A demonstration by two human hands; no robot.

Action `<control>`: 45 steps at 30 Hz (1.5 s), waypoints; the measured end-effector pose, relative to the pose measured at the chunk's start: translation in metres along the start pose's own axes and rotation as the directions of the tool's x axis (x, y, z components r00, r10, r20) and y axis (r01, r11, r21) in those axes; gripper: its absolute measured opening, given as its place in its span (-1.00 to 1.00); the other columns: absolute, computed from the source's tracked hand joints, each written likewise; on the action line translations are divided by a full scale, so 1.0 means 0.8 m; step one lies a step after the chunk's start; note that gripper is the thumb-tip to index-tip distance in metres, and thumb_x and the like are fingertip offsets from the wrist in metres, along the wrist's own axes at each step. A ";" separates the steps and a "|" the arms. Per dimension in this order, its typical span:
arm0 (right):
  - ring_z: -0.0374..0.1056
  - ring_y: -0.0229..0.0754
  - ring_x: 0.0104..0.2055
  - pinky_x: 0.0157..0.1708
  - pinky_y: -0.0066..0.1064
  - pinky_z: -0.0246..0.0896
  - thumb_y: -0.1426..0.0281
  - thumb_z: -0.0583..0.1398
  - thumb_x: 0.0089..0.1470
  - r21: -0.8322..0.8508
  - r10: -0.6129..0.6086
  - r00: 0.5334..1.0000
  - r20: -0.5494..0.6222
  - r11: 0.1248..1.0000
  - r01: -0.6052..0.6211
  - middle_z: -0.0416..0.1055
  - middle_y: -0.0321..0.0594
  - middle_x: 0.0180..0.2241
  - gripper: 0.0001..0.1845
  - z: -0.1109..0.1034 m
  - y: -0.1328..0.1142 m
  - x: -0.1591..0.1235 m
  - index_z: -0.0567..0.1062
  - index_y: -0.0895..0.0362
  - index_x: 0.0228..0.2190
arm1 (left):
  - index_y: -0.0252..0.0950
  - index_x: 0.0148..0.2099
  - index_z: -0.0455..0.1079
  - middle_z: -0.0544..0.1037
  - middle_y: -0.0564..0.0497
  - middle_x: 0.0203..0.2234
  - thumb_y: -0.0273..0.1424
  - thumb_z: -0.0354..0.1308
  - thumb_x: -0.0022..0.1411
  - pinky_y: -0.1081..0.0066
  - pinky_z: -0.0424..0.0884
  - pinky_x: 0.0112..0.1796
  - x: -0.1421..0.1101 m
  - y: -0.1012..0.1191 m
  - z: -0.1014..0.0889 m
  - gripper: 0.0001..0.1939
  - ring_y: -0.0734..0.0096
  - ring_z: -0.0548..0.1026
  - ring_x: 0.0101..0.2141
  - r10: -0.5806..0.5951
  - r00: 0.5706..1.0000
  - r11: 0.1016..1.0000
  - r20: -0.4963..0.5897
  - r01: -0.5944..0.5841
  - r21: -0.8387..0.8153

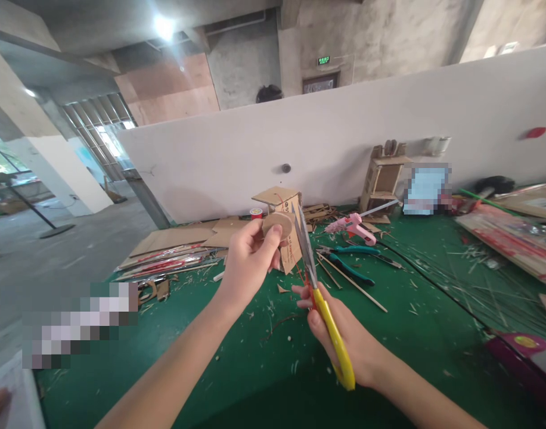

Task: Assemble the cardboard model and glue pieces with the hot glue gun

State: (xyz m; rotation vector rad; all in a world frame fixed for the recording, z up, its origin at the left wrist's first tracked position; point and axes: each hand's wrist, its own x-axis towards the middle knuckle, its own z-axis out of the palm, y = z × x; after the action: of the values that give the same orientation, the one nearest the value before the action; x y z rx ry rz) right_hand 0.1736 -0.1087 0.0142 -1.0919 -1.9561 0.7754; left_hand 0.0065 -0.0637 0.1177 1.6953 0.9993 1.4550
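Observation:
My left hand [250, 256] is closed, pinching a round cardboard disc [279, 226] under the thumb. Attached to or held with the disc is a bent cardboard piece [293, 229] with printed lettering; I cannot tell how they join. My right hand [340, 328] grips scissors [329, 325] with yellow handles, blades pointing up and slightly apart beside the printed cardboard. A thin red wire [301, 274] hangs from the cardboard towards my right hand. Whether the blades touch the wire or the cardboard cannot be made out. Some fingers of both hands are hidden.
Pliers [351, 268] with teal handles, wooden sticks [357, 286] and a pink glue gun [353, 226] lie beyond my right hand on the green tabletop [255, 381]. A black cord [429, 280] runs rightward. Cardboard sheets [179, 238] lie left; a cardboard structure [382, 176] stands behind.

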 end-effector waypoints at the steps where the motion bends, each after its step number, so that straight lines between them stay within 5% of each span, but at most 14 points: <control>1: 0.39 0.06 -0.11 -0.17 -0.02 0.32 0.01 -0.10 0.22 0.011 0.000 1.000 -0.001 1.000 0.000 0.44 -0.05 -0.26 -0.54 0.000 -0.001 0.000 0.26 0.06 -0.08 | -0.26 -0.38 0.27 0.32 0.15 -0.69 -0.18 0.09 0.25 0.54 0.18 -0.69 0.000 0.000 0.001 -0.73 0.60 0.29 -0.70 0.001 1.000 1.000 0.000 -0.001 -0.003; 34: 0.39 -0.04 -0.13 -0.12 -0.10 0.28 -0.01 -0.15 0.23 0.053 0.051 0.999 0.000 0.997 -0.051 0.39 -0.04 -0.06 -0.54 0.000 -0.002 0.004 0.28 0.06 -0.15 | -0.26 -0.33 0.34 0.38 0.16 -0.73 -0.30 0.09 0.27 0.54 0.32 -0.59 -0.002 -0.003 0.003 -0.84 0.58 0.40 -0.67 -0.019 0.996 1.000 0.087 0.019 0.002; 40: 0.28 -0.15 -0.42 -0.34 -0.22 0.25 -0.06 -0.21 0.21 -0.097 0.075 0.997 0.037 0.993 -0.071 0.35 -0.19 -0.41 -0.49 -0.002 -0.002 0.009 0.23 0.07 -0.35 | -0.28 -0.37 0.32 0.39 0.16 -0.71 -0.29 0.10 0.27 0.57 0.31 -0.60 -0.002 -0.006 0.004 -0.80 0.61 0.39 -0.67 0.004 0.993 1.000 0.114 0.000 -0.029; 45: 0.23 -0.17 -0.47 -0.41 -0.29 0.19 -0.08 -0.23 0.19 -0.160 0.093 0.995 0.027 0.983 -0.087 0.30 -0.23 -0.46 -0.49 0.000 0.003 0.010 0.18 0.06 -0.37 | -0.28 -0.38 0.30 0.39 0.15 -0.69 -0.28 0.11 0.26 0.57 0.32 -0.59 -0.002 -0.006 0.003 -0.79 0.61 0.40 -0.67 0.015 0.992 0.999 0.122 -0.009 -0.053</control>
State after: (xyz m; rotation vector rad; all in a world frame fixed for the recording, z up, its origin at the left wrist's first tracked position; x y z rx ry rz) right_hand 0.1715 -0.1007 0.0147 -1.2762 -2.0370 0.6997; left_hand 0.0083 -0.0630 0.1120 1.7332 0.8792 1.3557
